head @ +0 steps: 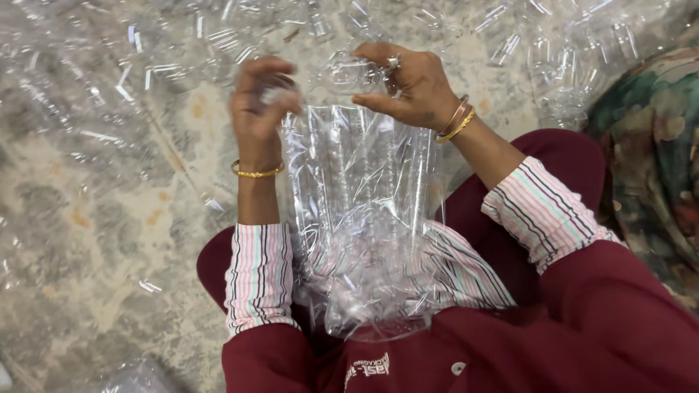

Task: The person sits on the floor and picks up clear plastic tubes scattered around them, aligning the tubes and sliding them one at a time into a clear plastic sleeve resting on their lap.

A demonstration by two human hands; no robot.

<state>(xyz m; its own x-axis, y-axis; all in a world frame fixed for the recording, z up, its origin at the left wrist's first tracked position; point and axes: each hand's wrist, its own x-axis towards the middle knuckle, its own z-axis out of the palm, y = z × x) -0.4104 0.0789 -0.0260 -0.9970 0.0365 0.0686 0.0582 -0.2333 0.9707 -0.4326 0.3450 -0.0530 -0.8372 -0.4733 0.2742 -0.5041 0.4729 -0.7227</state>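
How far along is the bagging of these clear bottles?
Done: the clear plastic bag on the lap already holds rows of bottles. In hand: the right hand holds a clear bottle at the bag's mouth; the left hand grips the bag's edge. Left: loose bottles across the floor.

Mottled grey-beige stone floor (95, 240), rust-coloured stains, loose clear plastic bottles (582, 44) strewn across it, even light

A maroon jacket (582, 320) is worn over cuffs (258, 273) striped in pink, white and black. Gold bangles (256, 173) are seen at both wrists. The plastic bag (364, 218) is clear; the floor (87, 218) is mottled grey and beige.
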